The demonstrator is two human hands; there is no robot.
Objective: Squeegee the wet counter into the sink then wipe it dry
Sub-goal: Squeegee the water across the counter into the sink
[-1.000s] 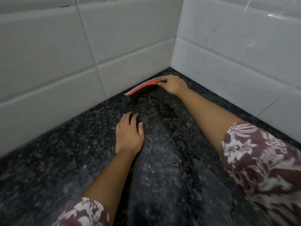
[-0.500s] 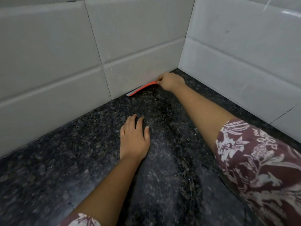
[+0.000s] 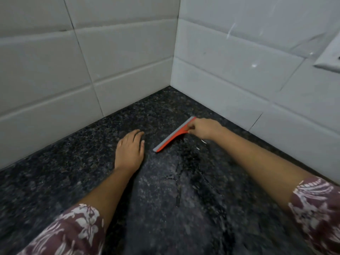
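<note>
While the right hand [image 3: 204,128] grips the red squeegee [image 3: 173,134] on the dark granite counter [image 3: 55,181] near the far tiled corner, the left hand [image 3: 129,151] rests flat, fingers relaxed, just left of its blade.

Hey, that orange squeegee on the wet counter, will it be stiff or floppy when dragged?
Probably stiff: the squeegee looks straight though the right hand grips it near one end. Likely light, as one hand manages it. Its grey edge should glide easily on the wet counter.

Single head-worn wide-angle view, forward and down, close above the counter [image 3: 55,181] near its walled corner.
</note>
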